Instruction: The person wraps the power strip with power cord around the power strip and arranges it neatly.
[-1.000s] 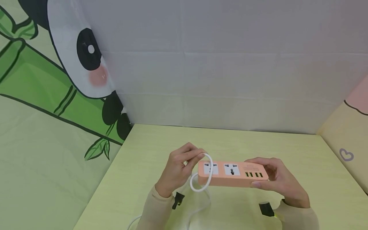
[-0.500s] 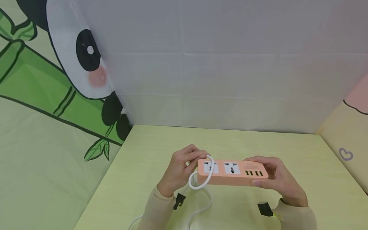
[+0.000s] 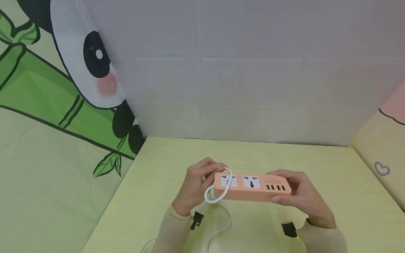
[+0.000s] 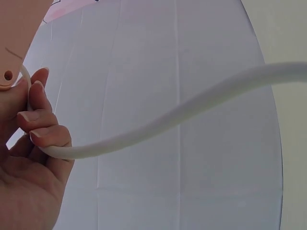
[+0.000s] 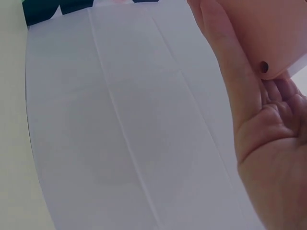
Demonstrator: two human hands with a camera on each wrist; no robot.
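An orange-pink power strip [image 3: 251, 195] with white sockets and several USB ports is held up over the table. My right hand [image 3: 302, 195] grips its right end, thumb on the front side and fingers behind. At the strip's left end, my left hand [image 3: 196, 184] holds the white power cord [image 3: 228, 189], which loops across the left socket. In the left wrist view the fingers curl round the cord [image 4: 139, 136], close beside the strip's end [image 4: 17, 33]. The right wrist view has the strip's underside [image 5: 268, 33] resting against the right fingers.
The pale yellow table [image 3: 262, 232] spreads beneath both hands. More cord [image 3: 218, 232] trails down toward the near edge. A grey wall sheet [image 3: 246, 80] stands at the back, with a panda-and-bamboo print [image 3: 47, 84] on the left. Small black devices [image 3: 197, 220] sit at both sleeves.
Over the last half second the power strip and right hand have shifted slightly left and up. The left hand keeps holding the cord loop, moving a little left as well.
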